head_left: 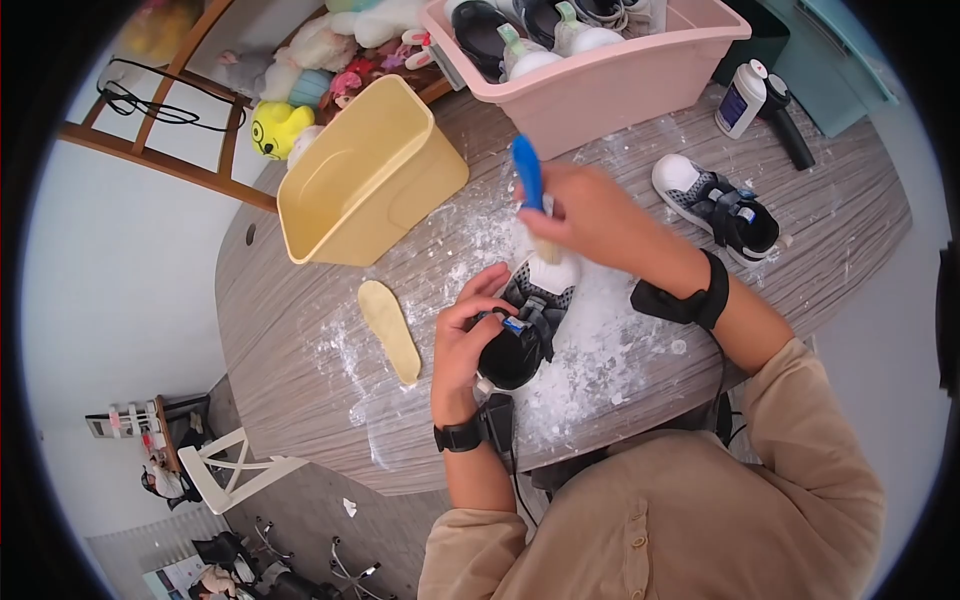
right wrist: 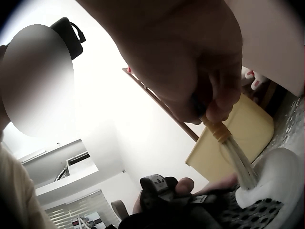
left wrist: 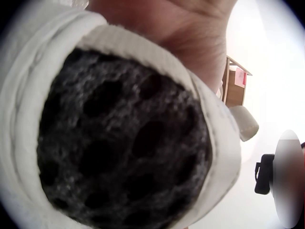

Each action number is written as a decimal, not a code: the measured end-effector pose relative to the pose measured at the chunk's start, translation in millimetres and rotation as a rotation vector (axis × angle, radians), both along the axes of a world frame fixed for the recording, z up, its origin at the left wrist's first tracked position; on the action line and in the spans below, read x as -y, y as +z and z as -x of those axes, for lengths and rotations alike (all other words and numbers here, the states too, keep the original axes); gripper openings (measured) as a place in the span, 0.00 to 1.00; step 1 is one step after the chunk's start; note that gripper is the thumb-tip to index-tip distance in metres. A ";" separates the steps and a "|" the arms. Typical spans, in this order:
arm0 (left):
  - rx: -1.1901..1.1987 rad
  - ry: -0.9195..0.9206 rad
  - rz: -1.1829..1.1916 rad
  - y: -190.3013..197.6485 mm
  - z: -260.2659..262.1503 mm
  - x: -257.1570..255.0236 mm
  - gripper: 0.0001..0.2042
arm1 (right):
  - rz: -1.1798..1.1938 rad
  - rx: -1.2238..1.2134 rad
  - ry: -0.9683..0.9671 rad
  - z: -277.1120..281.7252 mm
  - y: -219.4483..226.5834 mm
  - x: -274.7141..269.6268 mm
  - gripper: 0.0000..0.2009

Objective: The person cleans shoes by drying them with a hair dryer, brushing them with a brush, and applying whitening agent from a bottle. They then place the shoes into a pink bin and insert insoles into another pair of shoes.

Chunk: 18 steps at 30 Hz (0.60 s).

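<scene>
My left hand holds a black, grey and white child's sneaker by its ankle opening, its toe pointing away from me. A brush with a blue handle is gripped in my right hand. Its pale bristles touch the white toe cap in the right wrist view. Close up in the left wrist view, a dark perforated patch of the sneaker sits within white edging. The matching sneaker stands to the right on the table.
White powder is spread over the wood-grain table. A yellow insole lies left of the sneaker. Farther back are a yellow bin, a pink tub of shoes, a white bottle and a black cylindrical object.
</scene>
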<state>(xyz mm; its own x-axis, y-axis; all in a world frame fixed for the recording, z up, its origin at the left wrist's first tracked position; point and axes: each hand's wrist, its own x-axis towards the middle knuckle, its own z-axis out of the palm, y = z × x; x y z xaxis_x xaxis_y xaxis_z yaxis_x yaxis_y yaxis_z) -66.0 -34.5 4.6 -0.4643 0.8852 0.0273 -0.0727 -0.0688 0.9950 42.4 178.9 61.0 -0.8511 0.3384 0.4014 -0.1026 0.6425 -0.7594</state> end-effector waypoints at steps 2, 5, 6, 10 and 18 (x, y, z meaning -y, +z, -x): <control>-0.001 -0.004 -0.006 0.7 0.1 -0.4 0.10 | 0.113 0.043 -0.060 -2.4 11.5 -3.6 0.11; -0.008 -0.019 -0.008 2.0 -2.3 -1.7 0.10 | 0.412 0.153 0.141 -6.9 22.7 3.1 0.11; -0.014 -0.024 -0.008 2.4 -2.9 -2.1 0.10 | 0.482 0.221 0.221 -8.3 25.9 3.8 0.11; -0.087 -0.049 -0.005 3.9 -3.4 -1.5 0.10 | 0.425 0.255 0.188 0.8 4.9 2.4 0.12; -0.150 -0.064 0.010 8.0 -7.7 -2.3 0.09 | 0.632 0.238 0.171 -1.2 22.9 6.1 0.12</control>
